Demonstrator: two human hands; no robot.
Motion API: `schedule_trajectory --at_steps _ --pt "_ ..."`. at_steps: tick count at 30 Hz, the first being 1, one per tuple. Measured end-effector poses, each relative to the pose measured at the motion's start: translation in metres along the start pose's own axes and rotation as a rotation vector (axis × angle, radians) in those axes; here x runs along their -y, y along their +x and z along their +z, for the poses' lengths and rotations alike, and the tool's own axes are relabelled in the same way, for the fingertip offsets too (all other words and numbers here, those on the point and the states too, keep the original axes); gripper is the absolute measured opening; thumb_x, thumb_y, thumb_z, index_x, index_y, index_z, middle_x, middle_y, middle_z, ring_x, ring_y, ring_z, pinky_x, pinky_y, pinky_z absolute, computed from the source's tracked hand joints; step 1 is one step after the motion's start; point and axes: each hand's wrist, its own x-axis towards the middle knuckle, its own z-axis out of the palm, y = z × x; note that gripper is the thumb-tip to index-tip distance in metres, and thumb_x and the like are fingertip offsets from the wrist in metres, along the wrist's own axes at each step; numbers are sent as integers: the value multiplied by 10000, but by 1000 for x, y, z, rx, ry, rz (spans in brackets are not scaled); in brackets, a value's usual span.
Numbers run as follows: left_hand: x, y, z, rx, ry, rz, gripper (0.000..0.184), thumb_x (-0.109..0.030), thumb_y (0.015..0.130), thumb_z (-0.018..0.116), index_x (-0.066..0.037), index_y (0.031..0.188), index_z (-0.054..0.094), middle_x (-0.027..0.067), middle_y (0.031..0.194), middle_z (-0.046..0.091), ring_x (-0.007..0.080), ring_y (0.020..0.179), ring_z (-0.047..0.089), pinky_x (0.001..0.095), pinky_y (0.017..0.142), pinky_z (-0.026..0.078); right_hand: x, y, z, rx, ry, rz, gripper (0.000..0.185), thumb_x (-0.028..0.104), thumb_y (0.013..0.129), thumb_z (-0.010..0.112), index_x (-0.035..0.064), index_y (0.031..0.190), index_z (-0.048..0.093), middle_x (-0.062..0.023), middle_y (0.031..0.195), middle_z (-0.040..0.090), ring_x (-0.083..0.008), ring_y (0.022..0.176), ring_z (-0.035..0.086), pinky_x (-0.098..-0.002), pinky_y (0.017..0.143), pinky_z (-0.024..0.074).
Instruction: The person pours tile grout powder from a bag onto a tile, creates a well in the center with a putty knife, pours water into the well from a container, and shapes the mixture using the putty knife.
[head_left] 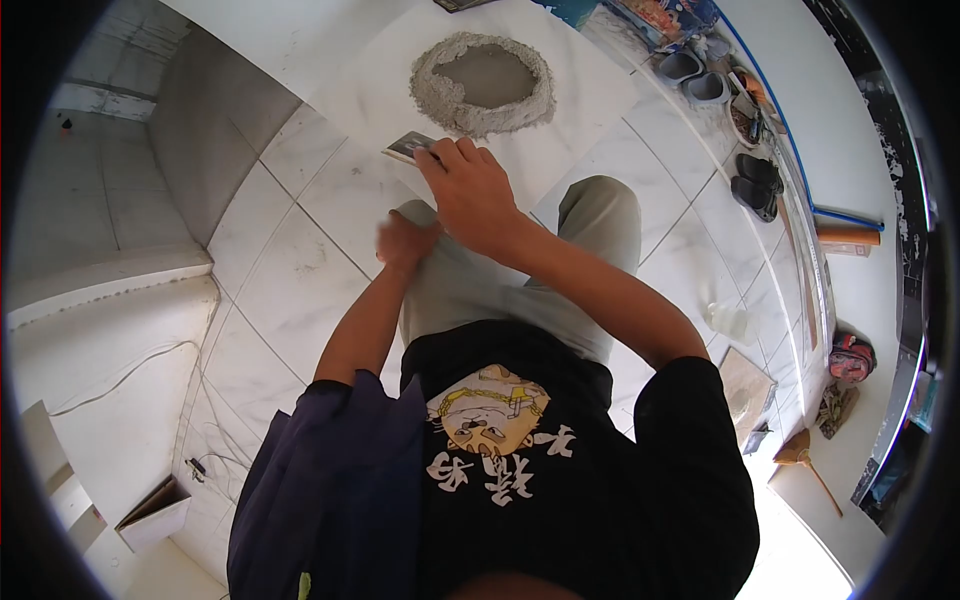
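My right hand (470,195) is closed on a flat tool with a thin, dark-and-light blade (404,146), perhaps a trowel or scraper; its handle is hidden by the fingers. The blade lies over the near left edge of a large pale slab (370,85). On that slab, beyond the hand, a ring of grey powdery mix (440,98) surrounds a smooth, wet-looking grey pool (490,76). My left hand (405,240) is at my left knee, lower left of the right hand. Motion smears it, and its fingers cannot be made out.
Marbled floor tiles (290,245) surround my legs. Grey clogs (707,88) and black shoes (757,187) stand at the right, beside a blue pipe (790,140). Farther down are a red bag (851,358) and a broom (795,449). A cable (197,468) lies at lower left.
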Motion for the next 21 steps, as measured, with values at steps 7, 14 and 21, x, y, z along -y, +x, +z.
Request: schedule_trajectory --at_steps 7,14,21 --pt "-1 1 0 -16 -4 -14 1030 -555 613 806 -81 1431 397 250 1396 455 444 1258 514 553 999 451 -30 -5 7 -32 -30 29 373 28 810 653 24 1182 682 -68 1066 625 -253 966 583 -394 832 467" --pt "0 4 3 -3 -39 -41 1017 -547 629 793 -73 1432 386 259 1404 440 465 1264 496 580 1009 422 -42 21 -16 -130 37 53 337 -17 804 635 20 1130 707 -116 1010 639 -298 938 604 -409 813 484" --pt "5 8 1 11 -48 -7 1025 -565 645 781 -59 1437 373 272 1424 416 487 1283 472 620 1033 387 -40 45 -40 -221 159 179 314 -64 812 617 -8 1109 701 -147 981 626 -337 901 629 -407 760 547"
